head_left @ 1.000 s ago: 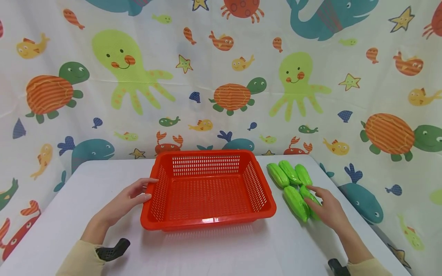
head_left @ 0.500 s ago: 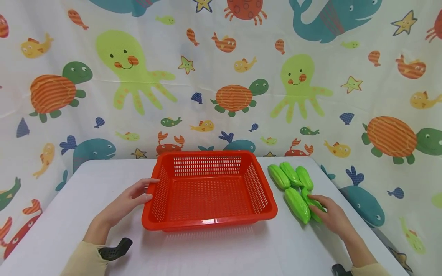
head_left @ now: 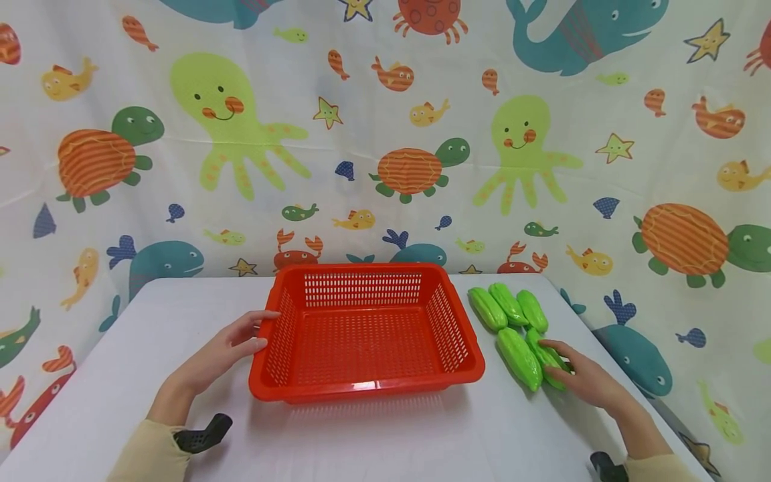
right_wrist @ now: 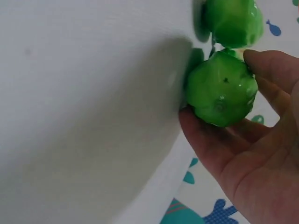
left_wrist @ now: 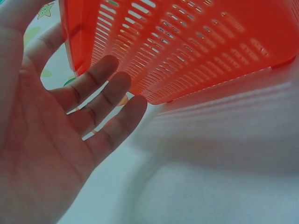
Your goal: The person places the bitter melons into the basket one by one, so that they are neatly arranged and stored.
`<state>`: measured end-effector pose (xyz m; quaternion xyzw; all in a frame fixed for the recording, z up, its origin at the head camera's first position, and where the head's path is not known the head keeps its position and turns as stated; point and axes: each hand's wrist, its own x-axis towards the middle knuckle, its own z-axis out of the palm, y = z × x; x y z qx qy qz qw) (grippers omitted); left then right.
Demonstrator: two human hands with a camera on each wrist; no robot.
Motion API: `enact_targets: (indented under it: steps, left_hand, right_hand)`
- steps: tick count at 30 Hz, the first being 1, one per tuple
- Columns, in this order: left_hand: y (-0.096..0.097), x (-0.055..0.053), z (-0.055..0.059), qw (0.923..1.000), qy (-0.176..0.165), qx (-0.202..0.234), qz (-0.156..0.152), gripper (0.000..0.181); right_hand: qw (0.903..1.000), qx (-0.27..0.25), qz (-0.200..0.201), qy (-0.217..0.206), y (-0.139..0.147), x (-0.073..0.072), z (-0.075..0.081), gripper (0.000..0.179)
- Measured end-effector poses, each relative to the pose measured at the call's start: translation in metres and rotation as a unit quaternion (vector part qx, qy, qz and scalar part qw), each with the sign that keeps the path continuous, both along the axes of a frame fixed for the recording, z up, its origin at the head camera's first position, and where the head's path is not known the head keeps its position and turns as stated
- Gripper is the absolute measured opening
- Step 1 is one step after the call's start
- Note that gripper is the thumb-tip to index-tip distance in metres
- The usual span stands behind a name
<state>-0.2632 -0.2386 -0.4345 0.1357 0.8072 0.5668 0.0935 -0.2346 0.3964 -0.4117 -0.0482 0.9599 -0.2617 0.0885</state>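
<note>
A red plastic basket [head_left: 361,387] with slotted walls stands in the middle of the table. At its left rim lies my left hand [head_left: 231,341], the thumb and index finger touching the rim. In the left wrist view, the other fingers [left_wrist: 100,79] extend loosely outside the slotted wall. My right hand [head_left: 587,378] grips a glossy, ribbed, elongated green vegetable [head_left: 545,361] on the right of the table. The right wrist view shows its rounded end [right_wrist: 222,88] between the thumb on one side and fingers on the other. Another ribbed green vegetable [head_left: 518,358] lies right beside it.
Several more green vegetables [head_left: 507,304] lie behind, right of the basket. The white table [head_left: 361,448] ends at a slanted right edge close to my right hand. A sea-animal curtain [head_left: 361,134] hangs behind the table.
My right hand has shifted slightly right and towards me, its fingers settling round the front right vegetable. The left hand and basket stay in place; the head view shifts slightly.
</note>
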Motion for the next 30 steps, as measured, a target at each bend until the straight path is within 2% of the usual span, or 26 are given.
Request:
enact_targets:
  steps: [6, 13, 20, 30]
  left_hand:
    - [0.000, -0.001, 0.000, 1.0000, -0.002, 0.000, 0.001, 0.060]
    - [0.000, 0.000, 0.001, 0.9999, -0.009, -0.003, 0.005, 0.061]
    - [0.000, 0.000, 0.000, 1.0000, -0.004, -0.003, 0.003, 0.060]
    - [0.000, -0.001, 0.000, 1.0000, -0.003, -0.005, 0.004, 0.060]
  right_hand:
    - [1.0000, 0.005, -0.007, 0.004, 0.001, -0.001, 0.013, 0.058]
    - [0.9986, -0.022, -0.002, 0.048, -0.012, 0.003, 0.037, 0.059]
    - [0.9932, -0.066, 0.033, 0.090, -0.041, 0.000, 0.066, 0.049]
    - [0.9882, -0.108, 0.075, 0.079, -0.095, -0.015, 0.097, 0.052]
